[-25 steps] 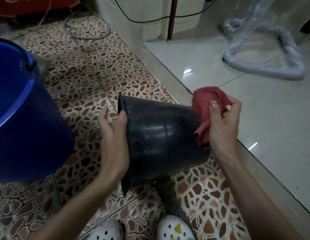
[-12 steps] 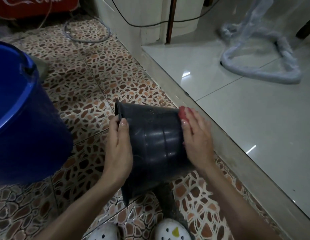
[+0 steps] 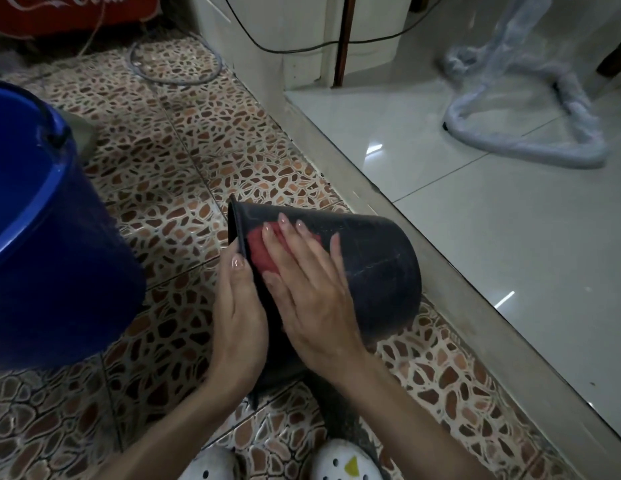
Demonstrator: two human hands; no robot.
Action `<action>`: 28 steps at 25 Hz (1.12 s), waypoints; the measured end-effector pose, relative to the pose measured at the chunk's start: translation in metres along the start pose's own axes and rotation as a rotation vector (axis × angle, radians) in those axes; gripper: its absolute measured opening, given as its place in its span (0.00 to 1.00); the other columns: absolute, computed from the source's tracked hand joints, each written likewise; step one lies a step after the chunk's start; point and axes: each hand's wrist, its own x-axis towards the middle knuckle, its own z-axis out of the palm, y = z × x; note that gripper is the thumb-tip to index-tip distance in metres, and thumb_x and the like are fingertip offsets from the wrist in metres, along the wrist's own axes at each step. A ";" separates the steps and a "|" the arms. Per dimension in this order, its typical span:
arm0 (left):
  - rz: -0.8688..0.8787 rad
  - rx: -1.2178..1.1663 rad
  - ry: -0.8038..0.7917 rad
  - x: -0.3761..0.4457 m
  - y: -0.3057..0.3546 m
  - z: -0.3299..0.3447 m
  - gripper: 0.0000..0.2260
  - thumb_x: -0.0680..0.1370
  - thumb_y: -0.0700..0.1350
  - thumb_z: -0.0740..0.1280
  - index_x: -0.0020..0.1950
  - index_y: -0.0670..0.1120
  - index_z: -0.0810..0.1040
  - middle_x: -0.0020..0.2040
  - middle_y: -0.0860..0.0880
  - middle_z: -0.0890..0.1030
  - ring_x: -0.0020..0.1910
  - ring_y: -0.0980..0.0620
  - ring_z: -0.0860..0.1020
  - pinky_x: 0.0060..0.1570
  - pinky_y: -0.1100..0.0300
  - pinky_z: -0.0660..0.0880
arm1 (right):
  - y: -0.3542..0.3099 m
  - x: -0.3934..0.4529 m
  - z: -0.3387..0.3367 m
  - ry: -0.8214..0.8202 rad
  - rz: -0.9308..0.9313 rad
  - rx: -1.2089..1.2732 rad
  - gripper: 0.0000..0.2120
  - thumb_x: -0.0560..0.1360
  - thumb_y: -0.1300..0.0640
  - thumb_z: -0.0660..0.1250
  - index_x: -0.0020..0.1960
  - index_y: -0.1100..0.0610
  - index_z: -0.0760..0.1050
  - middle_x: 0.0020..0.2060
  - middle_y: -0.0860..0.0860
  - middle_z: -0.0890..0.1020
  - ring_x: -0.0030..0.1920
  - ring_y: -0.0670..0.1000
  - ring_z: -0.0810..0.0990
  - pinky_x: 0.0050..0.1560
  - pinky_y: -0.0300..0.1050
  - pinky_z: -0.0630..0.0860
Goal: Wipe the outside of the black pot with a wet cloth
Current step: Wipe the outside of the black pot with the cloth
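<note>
Since half a second ago, the right hand (image 3: 311, 289) is lying farther along the black pot (image 3: 371, 268), now beside the rim rather than at the base end. Its fingers are lying straight and slightly spread, pressing the red cloth (image 3: 260, 251) flat against the pot's outer wall; the cloth is showing just beyond the fingertips. The left hand (image 3: 238, 306) is gripping the pot's rim, thumb on the outside, just left of the right hand. The pot is lying on its side, held above the pebble-pattern floor tiles (image 3: 184, 161). A blue bucket (image 3: 52, 258) is standing well left of the left hand.
</note>
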 end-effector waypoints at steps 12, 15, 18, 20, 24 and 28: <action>-0.230 -0.082 -0.025 -0.005 0.010 -0.008 0.20 0.80 0.61 0.53 0.72 0.63 0.62 0.60 0.64 0.72 0.60 0.60 0.73 0.63 0.45 0.72 | 0.105 -0.017 -0.050 0.427 0.688 0.140 0.17 0.83 0.51 0.56 0.71 0.49 0.70 0.65 0.49 0.76 0.64 0.46 0.74 0.63 0.40 0.69; -0.283 -0.095 0.001 0.028 0.022 -0.001 0.22 0.80 0.65 0.52 0.72 0.60 0.67 0.63 0.62 0.73 0.65 0.56 0.72 0.67 0.49 0.70 | 0.048 -0.040 -0.029 0.414 0.430 0.225 0.17 0.83 0.50 0.55 0.72 0.47 0.68 0.68 0.46 0.73 0.68 0.41 0.70 0.66 0.45 0.74; -0.200 -0.091 -0.028 0.026 0.027 0.011 0.16 0.83 0.61 0.49 0.64 0.60 0.71 0.54 0.68 0.76 0.57 0.71 0.73 0.58 0.68 0.68 | 0.006 -0.033 -0.005 0.148 0.036 0.082 0.21 0.84 0.47 0.52 0.75 0.50 0.65 0.76 0.48 0.66 0.76 0.49 0.61 0.76 0.61 0.57; -0.131 -0.101 -0.023 0.015 0.019 0.008 0.20 0.82 0.62 0.49 0.66 0.58 0.73 0.58 0.64 0.79 0.59 0.71 0.75 0.63 0.65 0.70 | -0.003 -0.002 -0.003 0.050 0.040 0.041 0.22 0.84 0.45 0.48 0.76 0.48 0.64 0.76 0.47 0.65 0.77 0.47 0.61 0.78 0.60 0.46; -0.050 -0.080 -0.115 0.000 -0.002 -0.007 0.22 0.84 0.60 0.50 0.76 0.56 0.67 0.70 0.56 0.75 0.69 0.59 0.73 0.69 0.49 0.71 | 0.027 0.029 -0.010 0.057 0.262 -0.092 0.23 0.82 0.40 0.48 0.74 0.43 0.66 0.71 0.43 0.71 0.72 0.45 0.68 0.77 0.63 0.41; -0.052 -0.011 -0.125 -0.019 -0.015 -0.012 0.26 0.81 0.62 0.49 0.77 0.57 0.64 0.71 0.59 0.72 0.70 0.61 0.70 0.70 0.52 0.70 | 0.105 0.013 -0.037 0.115 0.590 -0.067 0.19 0.82 0.42 0.54 0.71 0.43 0.70 0.66 0.45 0.75 0.68 0.49 0.71 0.77 0.58 0.51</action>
